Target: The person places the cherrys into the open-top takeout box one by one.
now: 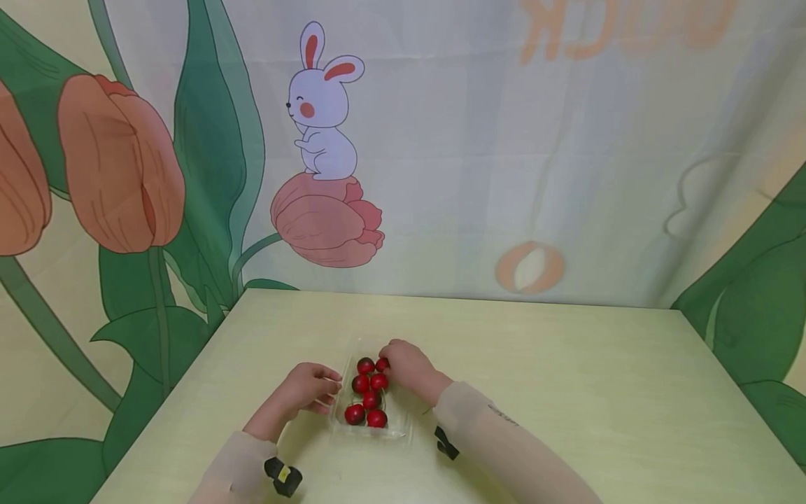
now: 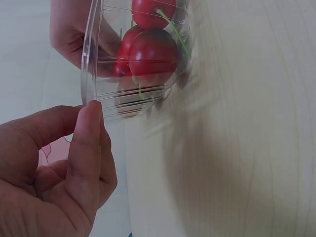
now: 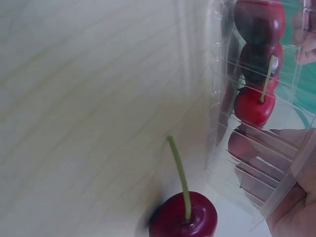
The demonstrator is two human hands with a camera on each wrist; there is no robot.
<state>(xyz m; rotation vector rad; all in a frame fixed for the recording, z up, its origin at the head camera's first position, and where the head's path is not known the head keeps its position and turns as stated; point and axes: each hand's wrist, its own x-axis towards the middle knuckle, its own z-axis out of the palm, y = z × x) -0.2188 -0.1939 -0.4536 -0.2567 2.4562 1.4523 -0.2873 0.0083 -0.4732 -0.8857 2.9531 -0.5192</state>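
Observation:
A clear plastic box [image 2: 89, 59] holds several dark red cherries [image 1: 371, 400], some with green stems. It stands on the table, left of centre in the head view. My left hand [image 1: 305, 387] pinches the box's left rim between thumb and finger. From the far right corner, my right hand [image 1: 408, 365] reaches over the rim and grips a cherry [image 1: 383, 365], its fingertips partly hidden. Outside the box, a loose cherry [image 3: 182, 217] lies on the table with its stem up. In the head view my right forearm hides it, all but the stem.
The pale wooden table [image 1: 567, 392] extends to both sides of the box. Behind its far edge hangs a cloth [image 1: 441, 140] printed with tulips and a rabbit. A black wrist camera [image 1: 283, 477] is strapped at each sleeve.

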